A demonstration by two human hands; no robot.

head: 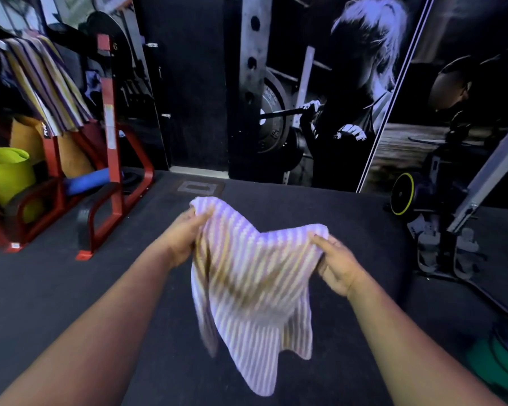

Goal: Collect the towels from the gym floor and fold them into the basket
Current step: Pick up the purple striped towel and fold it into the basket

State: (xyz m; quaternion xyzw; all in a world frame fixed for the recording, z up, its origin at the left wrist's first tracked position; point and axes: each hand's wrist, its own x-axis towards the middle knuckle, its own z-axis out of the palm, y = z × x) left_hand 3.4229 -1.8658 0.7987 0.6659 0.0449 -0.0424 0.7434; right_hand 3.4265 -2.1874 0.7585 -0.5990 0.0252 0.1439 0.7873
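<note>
A striped towel, lilac-white with yellowish stripes, hangs in the air in front of me above the dark gym floor. My left hand grips its upper left corner. My right hand pinches the upper right edge. The cloth droops between and below both hands, its lower end loose and slightly blurred. A second striped towel hangs over the red rack at the far left. No basket can be made out for certain.
A red metal rack stands on the left with a lime-green container and a blue roll. A wall mural fills the back. On the right stands a machine with a yellow-rimmed wheel; green plates lie at lower right.
</note>
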